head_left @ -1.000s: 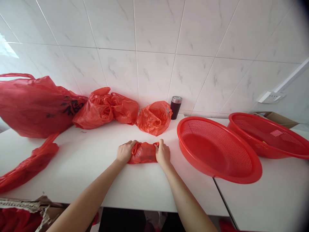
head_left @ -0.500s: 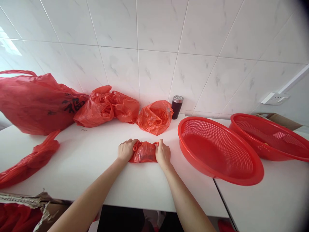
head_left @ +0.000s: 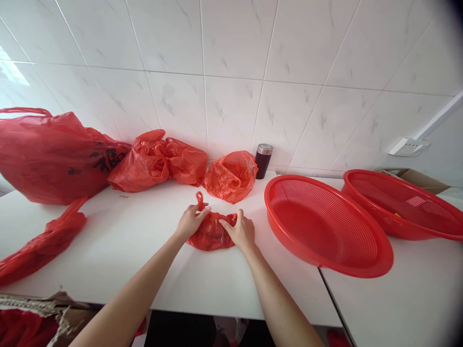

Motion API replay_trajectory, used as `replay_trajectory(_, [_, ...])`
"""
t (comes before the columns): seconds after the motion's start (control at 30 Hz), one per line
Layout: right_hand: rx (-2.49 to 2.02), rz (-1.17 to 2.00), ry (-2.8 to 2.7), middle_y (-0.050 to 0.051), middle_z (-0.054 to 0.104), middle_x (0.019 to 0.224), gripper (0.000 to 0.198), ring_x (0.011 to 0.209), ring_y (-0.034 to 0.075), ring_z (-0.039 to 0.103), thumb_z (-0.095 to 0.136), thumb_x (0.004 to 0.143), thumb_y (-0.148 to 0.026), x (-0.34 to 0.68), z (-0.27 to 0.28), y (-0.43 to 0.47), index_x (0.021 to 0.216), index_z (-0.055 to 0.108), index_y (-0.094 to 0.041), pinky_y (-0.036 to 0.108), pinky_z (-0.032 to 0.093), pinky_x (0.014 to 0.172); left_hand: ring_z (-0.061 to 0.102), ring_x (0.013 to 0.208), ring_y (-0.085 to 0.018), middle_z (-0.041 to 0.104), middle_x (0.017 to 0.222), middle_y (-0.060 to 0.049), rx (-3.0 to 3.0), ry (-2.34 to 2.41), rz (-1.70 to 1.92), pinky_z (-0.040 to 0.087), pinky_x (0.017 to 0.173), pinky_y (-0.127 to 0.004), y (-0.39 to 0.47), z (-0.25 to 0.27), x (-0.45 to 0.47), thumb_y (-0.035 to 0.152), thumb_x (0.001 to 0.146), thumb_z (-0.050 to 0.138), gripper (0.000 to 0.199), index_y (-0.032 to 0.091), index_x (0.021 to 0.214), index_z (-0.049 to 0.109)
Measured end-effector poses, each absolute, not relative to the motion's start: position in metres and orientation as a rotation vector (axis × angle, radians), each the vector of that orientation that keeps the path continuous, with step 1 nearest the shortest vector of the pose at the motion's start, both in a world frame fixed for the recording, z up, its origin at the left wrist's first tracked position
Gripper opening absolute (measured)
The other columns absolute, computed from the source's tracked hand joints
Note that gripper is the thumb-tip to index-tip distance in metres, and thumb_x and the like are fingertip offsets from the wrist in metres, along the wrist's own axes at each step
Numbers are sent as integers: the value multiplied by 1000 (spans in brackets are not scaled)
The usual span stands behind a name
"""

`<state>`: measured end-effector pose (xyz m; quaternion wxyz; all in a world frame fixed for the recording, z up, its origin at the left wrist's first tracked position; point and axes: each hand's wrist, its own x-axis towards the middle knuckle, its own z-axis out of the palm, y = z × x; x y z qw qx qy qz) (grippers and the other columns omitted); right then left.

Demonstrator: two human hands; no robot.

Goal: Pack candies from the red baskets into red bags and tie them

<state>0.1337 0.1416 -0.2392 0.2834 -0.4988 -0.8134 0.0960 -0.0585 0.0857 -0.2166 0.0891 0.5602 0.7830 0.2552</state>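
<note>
On the white table (head_left: 202, 284) in front of me lies a small red plastic bag (head_left: 213, 234) with dark contents faintly showing through. My left hand (head_left: 191, 220) is closed on its upper left part, where a loop of the bag's handle sticks up above the fingers. At the upper right of the same bag, my right hand (head_left: 241, 229) grips the plastic between thumb and fingers. What exactly is inside cannot be made out.
Behind the hands stand several red plastic bags (head_left: 231, 176) and a dark tumbler (head_left: 263, 161) against the tiled wall. A red colander (head_left: 325, 231) is on the right, another red basket (head_left: 401, 205) beyond it. A large red bag (head_left: 54, 159) sits left, above a torn cardboard box (head_left: 77, 320).
The bag's handle loop has come up above my left hand, and the bag looks wider and flatter. My right thumb has shifted inward over its top.
</note>
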Motion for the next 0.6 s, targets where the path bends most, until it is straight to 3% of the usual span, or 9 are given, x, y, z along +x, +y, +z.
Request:
replay_trajectory(0.1, [-1331, 293, -2156, 2, 67, 76, 48, 69, 22, 64, 64, 78, -61, 133, -239, 141, 91, 40, -21, 28, 35, 64, 58, 111, -26, 65, 117, -3, 1744, 2173, 795, 43, 93, -36, 83, -217, -49, 58, 74, 64, 60, 34, 128, 55])
replay_trajectory(0.17, [-1347, 320, -2143, 2, 67, 78, 46, 70, 22, 64, 68, 76, -56, 132, -239, 141, 90, 40, -21, 29, 37, 65, 58, 112, -27, 66, 116, -3, 1744, 2127, 825, 41, 97, -39, 81, -220, -43, 50, 69, 72, 65, 33, 129, 53])
replay_trajectory(0.3, [-1335, 374, -2105, 2, 66, 77, 48, 69, 21, 63, 71, 73, -55, 134, -239, 141, 90, 40, -22, 29, 39, 66, 65, 96, -24, 68, 106, -3, 1654, 2111, 935, 48, 89, -37, 77, -227, -41, 45, 74, 69, 71, 31, 138, 40])
replay_trajectory(0.4, [-1248, 547, -1959, -2, 61, 70, 48, 62, 18, 59, 64, 75, -63, 138, -240, 141, 84, 39, -23, 26, 38, 59, 67, 84, -21, 70, 95, 0, 1619, 2083, 1011, 52, 81, -34, 73, -225, -41, 44, 77, 66, 68, 29, 137, 40])
replay_trajectory(0.53, [-1157, 679, -1803, -5, 52, 60, 42, 53, 13, 51, 42, 90, -62, 144, -242, 142, 77, 34, -23, 21, 35, 54, 64, 102, -19, 67, 116, -2, 1668, 2006, 1096, 49, 91, -29, 59, -219, -40, 43, 88, 52, 38, 26, 121, 58])
replay_trajectory(0.6, [-1159, 657, -1774, -5, 50, 59, 40, 53, 12, 48, 38, 93, -58, 145, -243, 142, 74, 32, -23, 21, 34, 54, 61, 110, -18, 66, 122, -2, 1698, 1989, 1113, 46, 97, -29, 48, -217, -39, 44, 93, 42, 36, 26, 116, 62])
